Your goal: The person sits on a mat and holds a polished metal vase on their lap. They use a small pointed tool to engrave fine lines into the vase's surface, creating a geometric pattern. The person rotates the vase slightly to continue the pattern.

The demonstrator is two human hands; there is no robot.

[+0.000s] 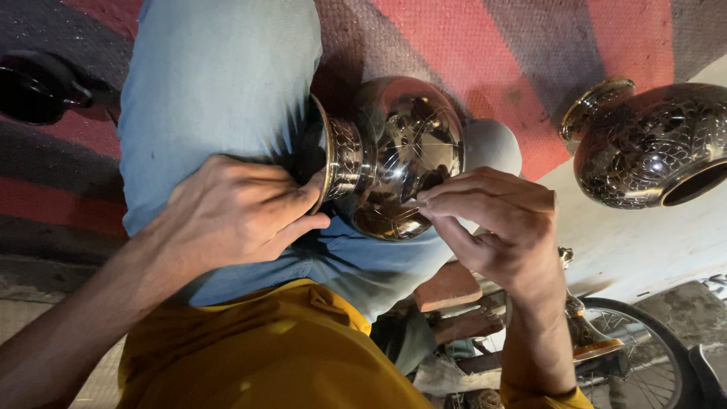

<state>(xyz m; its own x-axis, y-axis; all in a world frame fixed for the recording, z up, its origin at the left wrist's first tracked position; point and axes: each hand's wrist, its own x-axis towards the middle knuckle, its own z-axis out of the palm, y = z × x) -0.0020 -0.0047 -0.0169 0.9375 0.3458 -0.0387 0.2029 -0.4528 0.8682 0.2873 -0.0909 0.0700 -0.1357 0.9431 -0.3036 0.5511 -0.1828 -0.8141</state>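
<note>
A shiny engraved brass pot (401,144) lies on its side across my lap, resting on my blue jeans (219,83). My left hand (235,212) grips the pot's neck and rim, with the thumb against the collar. My right hand (500,220) has its fingertips pinched together against the pot's polished belly. They seem to hold a small dark tool (433,180), mostly hidden by the fingers.
A second dark patterned brass pot (651,144) lies on its side at the right, on a pale surface. A red and grey striped rug (469,45) is under my legs. A dark round vessel (34,87) is at the far left. A brick (447,286) and a bicycle wheel (644,356) are lower right.
</note>
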